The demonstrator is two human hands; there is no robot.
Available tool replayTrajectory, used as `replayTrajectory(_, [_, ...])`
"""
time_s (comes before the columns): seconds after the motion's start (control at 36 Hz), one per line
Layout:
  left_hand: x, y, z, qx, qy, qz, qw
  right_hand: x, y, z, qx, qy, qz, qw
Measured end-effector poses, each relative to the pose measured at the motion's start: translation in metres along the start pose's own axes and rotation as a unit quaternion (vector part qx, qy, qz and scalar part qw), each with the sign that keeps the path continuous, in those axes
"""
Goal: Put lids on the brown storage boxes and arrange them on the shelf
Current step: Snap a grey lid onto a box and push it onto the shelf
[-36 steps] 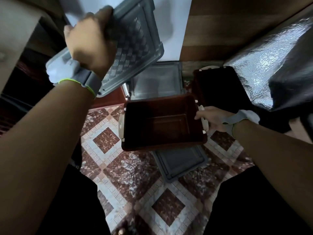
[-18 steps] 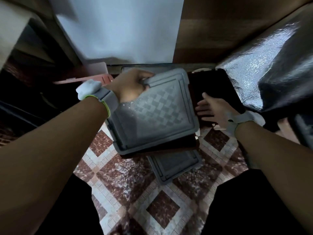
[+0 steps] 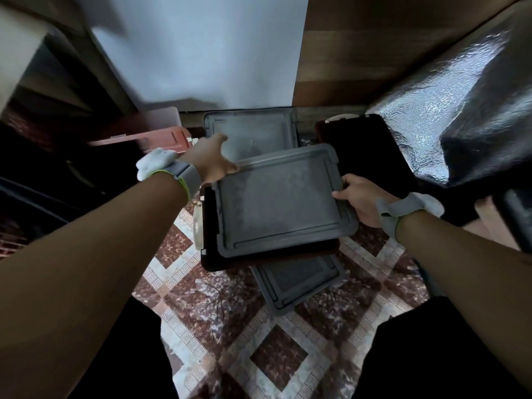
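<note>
A grey lid lies askew on top of a brown storage box, whose left and front rim still shows beyond it. My right hand grips the lid's right edge. At the lid's far left corner my left hand has its fingers spread, thumb against the corner. A white latch sticks out on the box's left side. The inside of the box is hidden by the lid.
A second grey lid lies behind, against the wall. A third grey lid pokes out under the box on the tiled floor. A dark brown box stands at the right, a reddish one at the left, crinkled foil far right.
The lid came down from high on the left onto the box and was turned smooth side up. My right hand moved onto its right edge; my left hand loosened at the far corner.
</note>
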State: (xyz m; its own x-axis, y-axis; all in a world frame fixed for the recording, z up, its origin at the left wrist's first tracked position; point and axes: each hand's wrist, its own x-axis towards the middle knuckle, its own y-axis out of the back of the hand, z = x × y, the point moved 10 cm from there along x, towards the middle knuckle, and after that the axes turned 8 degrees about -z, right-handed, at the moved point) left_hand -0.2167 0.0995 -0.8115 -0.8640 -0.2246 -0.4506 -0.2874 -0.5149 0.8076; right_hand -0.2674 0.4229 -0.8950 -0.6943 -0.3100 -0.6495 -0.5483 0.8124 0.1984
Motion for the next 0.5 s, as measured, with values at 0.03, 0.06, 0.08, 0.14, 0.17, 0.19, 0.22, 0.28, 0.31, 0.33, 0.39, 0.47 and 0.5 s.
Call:
replayTrajectory(0.03, [-0.002,-0.009,-0.012,0.023,0.034,-0.033,0.999,0.000,0.001,0.004,-0.018,-0.017,0.006,1.000])
replayTrajectory(0.06, [-0.005,-0.017,-0.024,0.047,0.063,-0.068,0.995,-0.001,-0.001,0.007,-0.031,-0.032,0.009,0.999])
replayTrajectory(0.08, [-0.009,-0.027,-0.032,0.065,0.084,-0.107,0.989,-0.001,-0.002,0.009,-0.036,-0.043,0.008,0.998])
replayTrajectory(0.14, [-0.019,-0.048,-0.047,0.054,0.121,-0.181,0.974,-0.001,-0.008,0.012,-0.037,-0.060,-0.003,0.998])
replayTrajectory(0.17, [-0.023,-0.057,-0.053,0.039,0.136,-0.204,0.969,-0.002,-0.012,0.013,-0.039,-0.069,-0.011,0.997])
replayTrajectory(0.19, [-0.026,-0.063,-0.060,0.022,0.150,-0.217,0.964,-0.002,-0.017,0.013,-0.041,-0.075,-0.019,0.996])
replayTrajectory(0.22, [-0.027,-0.068,-0.066,0.005,0.164,-0.222,0.961,-0.002,-0.021,0.013,-0.045,-0.079,-0.025,0.996])
replayTrajectory(0.28, [-0.031,-0.074,-0.075,-0.036,0.188,-0.219,0.957,-0.001,-0.025,0.010,-0.070,-0.081,-0.030,0.994])
replayTrajectory(0.31, [-0.031,-0.075,-0.077,-0.050,0.193,-0.212,0.957,-0.001,-0.026,0.008,-0.101,-0.082,-0.031,0.991])
replayTrajectory(0.33, [-0.030,-0.075,-0.079,-0.059,0.193,-0.200,0.959,-0.002,-0.027,0.007,-0.144,-0.085,-0.031,0.986])
replayTrajectory(0.39, [-0.027,-0.072,-0.082,-0.095,0.188,-0.168,0.963,-0.006,-0.029,0.005,-0.244,-0.093,-0.024,0.965])
replayTrajectory(0.47, [-0.024,-0.069,-0.084,-0.188,0.172,-0.144,0.956,-0.008,-0.031,-0.004,-0.372,-0.074,0.001,0.925])
replayTrajectory(0.5, [-0.025,-0.070,-0.083,-0.209,0.170,-0.145,0.952,-0.009,-0.031,-0.007,-0.392,-0.064,0.010,0.918])
